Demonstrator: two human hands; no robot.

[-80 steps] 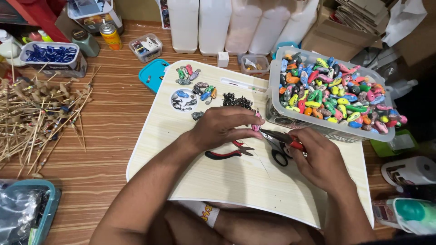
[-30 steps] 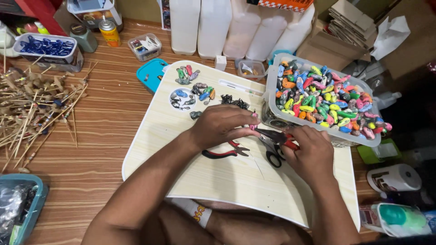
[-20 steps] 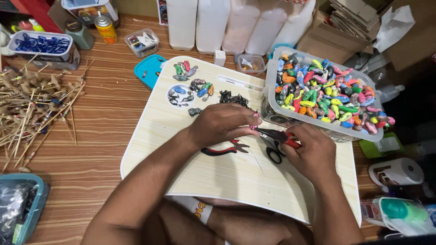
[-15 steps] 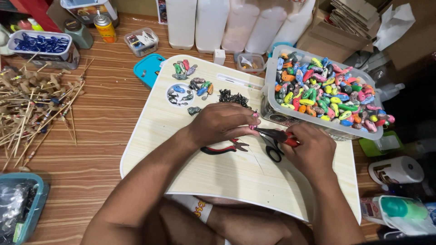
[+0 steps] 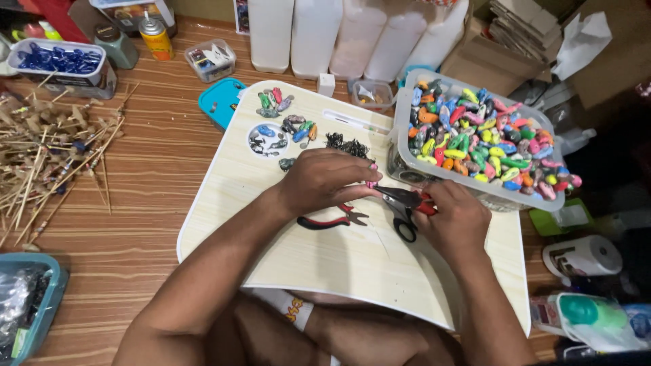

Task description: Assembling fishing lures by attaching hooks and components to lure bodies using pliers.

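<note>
Little had shifted since the earlier frames: both hands stayed over the middle of the pale lap board, and only the view had drifted slightly, so the tub of coloured pieces sat a touch further toward the far right corner of the board.

On the board, the left hand was curled, its fingertips pinching a tiny pink piece right at the tips of the pliers. The right hand was wrapped around the red handles of the pliers, whose dark nose pointed toward the left hand's fingertips; a black loop hung below the tool. How far the plier tips were parted could not be told.

A second pair of red-and-black pliers lay flat on the board, just beneath the left hand and untouched. Further up the board, beyond the left hand, a small heap of dark hooks lay beside a round recess holding a few pieces, with more loose coloured pieces scattered near the board's far edge.

The clear tub of many-coloured lure bodies rested on the board's far right corner, close to the right hand. Off the board's left side, on the wooden floor, lay a loose bundle of thin sticks. A teal lid touched the board's far left corner.
</note>
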